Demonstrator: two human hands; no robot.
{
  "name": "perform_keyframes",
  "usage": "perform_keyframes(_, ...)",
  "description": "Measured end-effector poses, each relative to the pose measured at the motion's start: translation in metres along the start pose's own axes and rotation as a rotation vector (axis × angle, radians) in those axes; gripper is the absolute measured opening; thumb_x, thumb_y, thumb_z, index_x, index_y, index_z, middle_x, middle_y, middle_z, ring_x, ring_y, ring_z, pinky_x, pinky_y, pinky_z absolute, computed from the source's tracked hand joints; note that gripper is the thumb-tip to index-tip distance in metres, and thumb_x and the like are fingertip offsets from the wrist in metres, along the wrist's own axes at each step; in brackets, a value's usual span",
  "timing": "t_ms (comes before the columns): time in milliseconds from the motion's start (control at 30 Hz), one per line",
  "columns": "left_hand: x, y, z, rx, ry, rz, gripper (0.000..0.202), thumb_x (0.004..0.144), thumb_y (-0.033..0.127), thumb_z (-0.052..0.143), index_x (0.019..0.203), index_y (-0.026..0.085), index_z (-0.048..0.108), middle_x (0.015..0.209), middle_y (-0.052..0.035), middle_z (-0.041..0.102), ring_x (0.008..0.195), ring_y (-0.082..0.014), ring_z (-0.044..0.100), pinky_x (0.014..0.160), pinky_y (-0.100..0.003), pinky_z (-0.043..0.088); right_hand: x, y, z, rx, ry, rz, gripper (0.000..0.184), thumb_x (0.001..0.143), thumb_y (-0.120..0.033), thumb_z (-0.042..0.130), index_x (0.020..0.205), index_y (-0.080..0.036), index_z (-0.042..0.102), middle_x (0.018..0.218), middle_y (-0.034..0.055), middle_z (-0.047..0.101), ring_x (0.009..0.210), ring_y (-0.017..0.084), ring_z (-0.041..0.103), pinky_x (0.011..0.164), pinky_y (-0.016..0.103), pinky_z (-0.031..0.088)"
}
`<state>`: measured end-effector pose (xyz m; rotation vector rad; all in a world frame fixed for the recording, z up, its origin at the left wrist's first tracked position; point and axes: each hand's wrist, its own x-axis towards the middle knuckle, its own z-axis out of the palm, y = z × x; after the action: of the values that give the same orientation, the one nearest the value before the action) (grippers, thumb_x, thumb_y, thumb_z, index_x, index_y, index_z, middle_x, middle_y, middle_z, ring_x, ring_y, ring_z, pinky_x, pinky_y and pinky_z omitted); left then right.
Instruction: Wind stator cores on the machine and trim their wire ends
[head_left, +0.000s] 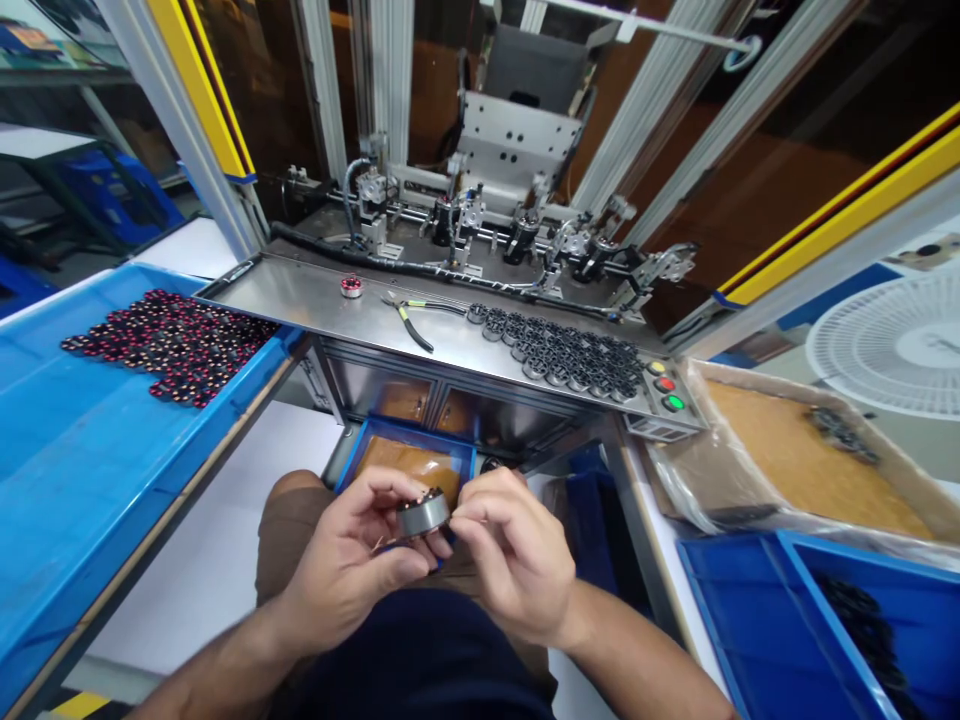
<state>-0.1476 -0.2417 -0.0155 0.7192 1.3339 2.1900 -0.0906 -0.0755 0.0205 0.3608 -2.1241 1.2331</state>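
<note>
My left hand [346, 560] and my right hand [514, 555] meet over my lap, both pinched on a small round grey metal motor part [422, 513] with dark windings on top. My left fingers cradle it from below and the left side. My right fingertips press on its right edge. Thin copper wire ends stick out under the part by my left thumb. Just beyond my hands sits a small blue bin [411, 458] lined with brown plastic.
A steel shelf [315, 300] carries green-handled pliers [409, 315], one wound part [351, 287], a cluster of black ring parts [562, 350] and coloured buttons [664, 384]. The blue tray [75, 450] at left holds several red-wound parts [169, 343]. Boxes and blue bins [757, 620] stand at right.
</note>
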Motion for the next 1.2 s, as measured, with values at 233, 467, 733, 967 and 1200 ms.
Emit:
perform_keyframes(233, -0.001, -0.001, -0.007, 0.516, 0.048, 0.515, 0.068, 0.063, -0.001, 0.081, 0.121, 0.026, 0.059, 0.110, -0.0094, 0.072, 0.100, -0.0241, 0.070, 0.082, -0.034, 0.060, -0.011, 0.004, 0.019, 0.551, 0.025, 0.501, 0.023, 0.091, -0.029, 0.060, 0.071, -0.017, 0.058, 0.064, -0.0003, 0.055, 0.057, 0.011, 0.053, 0.054, 0.024, 0.048)
perform_keyframes(467, -0.002, -0.002, -0.007, 0.558, 0.080, 0.512, 0.067, 0.062, -0.001, 0.081, 0.120, 0.024, 0.059, 0.110, -0.0104, 0.073, 0.097, -0.0240, 0.072, 0.084, -0.035, 0.061, -0.017, 0.012, 0.023, 0.707, 0.016, 0.651, 0.028, 0.088, -0.037, 0.064, 0.071, -0.017, 0.057, 0.065, -0.0001, 0.056, 0.055, 0.010, 0.053, 0.050, 0.022, 0.048)
perform_keyframes(733, -0.004, -0.003, -0.010, 0.540, 0.033, 0.472, 0.068, 0.067, -0.005, 0.075, 0.125, 0.025, 0.056, 0.114, -0.0104, 0.070, 0.103, -0.0243, 0.069, 0.089, -0.037, 0.059, -0.017, 0.010, 0.025, 0.710, 0.022, 0.614, 0.025, 0.089, -0.034, 0.063, 0.072, -0.016, 0.057, 0.066, -0.0004, 0.055, 0.054, 0.009, 0.053, 0.048, 0.021, 0.048)
perform_keyframes(967, -0.010, 0.004, -0.002, 0.255, 0.028, 0.210, 0.056, 0.076, -0.005, 0.066, 0.119, 0.029, 0.055, 0.121, -0.0074, 0.065, 0.111, -0.0197, 0.064, 0.088, -0.029, 0.057, -0.014, 0.009, 0.014, 0.333, 0.047, 0.285, 0.014, 0.091, -0.015, 0.056, 0.077, -0.017, 0.061, 0.068, 0.0012, 0.058, 0.061, 0.012, 0.058, 0.058, 0.027, 0.051)
perform_keyframes(1200, 0.005, 0.003, -0.003, -0.378, -0.136, -0.355, 0.046, 0.077, 0.051, 0.073, 0.108, 0.017, 0.063, 0.099, -0.0088, 0.071, 0.090, -0.0192, 0.071, 0.079, -0.027, 0.058, -0.009, 0.009, -0.006, -0.002, -0.096, -0.185, 0.011, 0.088, -0.009, 0.057, 0.095, -0.016, 0.062, 0.079, 0.0054, 0.064, 0.072, 0.015, 0.067, 0.063, 0.027, 0.059)
